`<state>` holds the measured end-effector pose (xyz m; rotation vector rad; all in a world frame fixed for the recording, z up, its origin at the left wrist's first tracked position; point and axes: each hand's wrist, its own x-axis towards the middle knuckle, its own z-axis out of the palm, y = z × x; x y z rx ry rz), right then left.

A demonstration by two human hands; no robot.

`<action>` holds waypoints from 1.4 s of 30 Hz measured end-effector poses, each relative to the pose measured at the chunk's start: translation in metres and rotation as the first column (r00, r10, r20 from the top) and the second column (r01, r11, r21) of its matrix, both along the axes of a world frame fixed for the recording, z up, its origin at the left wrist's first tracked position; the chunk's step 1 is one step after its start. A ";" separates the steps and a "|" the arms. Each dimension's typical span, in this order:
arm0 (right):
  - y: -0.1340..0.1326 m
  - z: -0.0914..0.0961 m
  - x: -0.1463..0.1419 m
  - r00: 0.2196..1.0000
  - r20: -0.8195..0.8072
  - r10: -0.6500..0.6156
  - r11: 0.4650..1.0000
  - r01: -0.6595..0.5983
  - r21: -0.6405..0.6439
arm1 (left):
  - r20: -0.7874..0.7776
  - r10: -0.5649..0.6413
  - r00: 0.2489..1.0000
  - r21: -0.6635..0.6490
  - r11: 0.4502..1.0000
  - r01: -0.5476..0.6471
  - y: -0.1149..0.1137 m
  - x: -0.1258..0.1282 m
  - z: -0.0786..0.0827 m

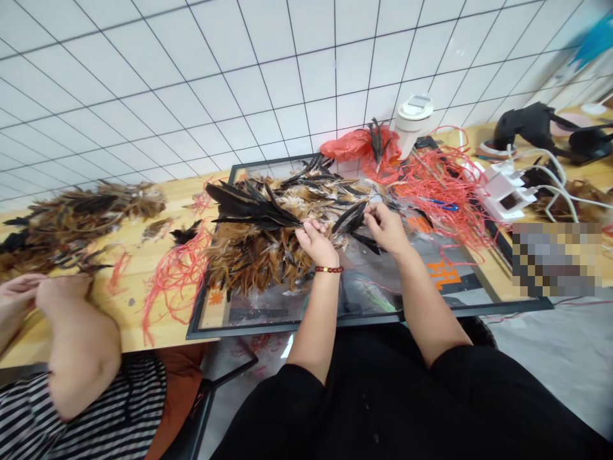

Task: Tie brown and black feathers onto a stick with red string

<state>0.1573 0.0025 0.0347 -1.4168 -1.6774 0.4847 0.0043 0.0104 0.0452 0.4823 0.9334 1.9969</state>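
Observation:
My left hand (316,241), with a red bead bracelet at its wrist, is closed on the quill ends of a bunch of long black feathers (249,206) that fans out to the left. My right hand (384,227) pinches a smaller group of dark feathers (352,218) just to the right. Beneath both hands lies a pile of brown and black feathers (263,259) on a black-framed glass panel (364,300). The exact grip of the fingertips is partly hidden by the hands.
Red plastic strings (445,185) heap at the right, with more strings (177,275) at the left. Behind stand a red plastic bag (354,148) and a white cup (412,124). White chargers with cables (507,188) lie right. A co-worker's arm (79,332) rests near another feather pile (86,220).

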 end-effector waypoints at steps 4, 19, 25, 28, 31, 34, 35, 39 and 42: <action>-0.001 -0.002 0.002 0.963 0.254 0.086 0.991 -0.056 -0.122 | 0.001 -0.039 0.999 -0.030 0.999 0.039 0.001 0.001 -0.002; -0.001 -0.004 -0.006 0.863 0.462 0.205 0.965 -0.099 -0.244 | -0.026 -0.117 0.993 -0.066 0.991 0.115 0.002 0.007 -0.007; -0.001 0.002 0.001 0.920 0.393 -0.019 0.987 0.080 -0.138 | -0.046 -0.306 0.951 -0.117 0.947 0.299 0.001 0.009 -0.008; 0.001 0.001 0.003 0.985 0.171 0.002 0.996 0.013 -0.084 | -0.101 -0.511 0.854 -0.175 0.854 0.490 -0.004 0.012 -0.010; -0.001 0.004 0.003 0.940 -0.304 0.154 0.951 -0.225 -0.214 | -0.151 -0.766 0.625 -0.262 0.641 0.722 -0.011 0.015 -0.010; -0.006 0.008 0.003 0.807 -0.572 0.145 0.873 -0.376 -0.311 | -0.127 -0.933 0.338 -0.333 0.361 0.871 -0.017 0.014 -0.009; -0.006 0.009 0.004 0.794 -0.598 0.111 0.876 -0.362 -0.318 | -0.107 -0.956 0.271 -0.337 0.292 0.895 -0.018 0.013 -0.008; 0.002 0.004 0.001 0.764 -0.638 -0.097 0.966 -0.081 -0.244 | 0.014 -0.919 0.393 -0.267 0.375 0.888 -0.016 0.007 -0.003; 0.012 -0.001 -0.005 0.657 -0.689 -0.307 0.951 0.235 -0.201 | 0.162 -0.848 0.504 -0.217 0.468 0.857 -0.015 0.007 0.000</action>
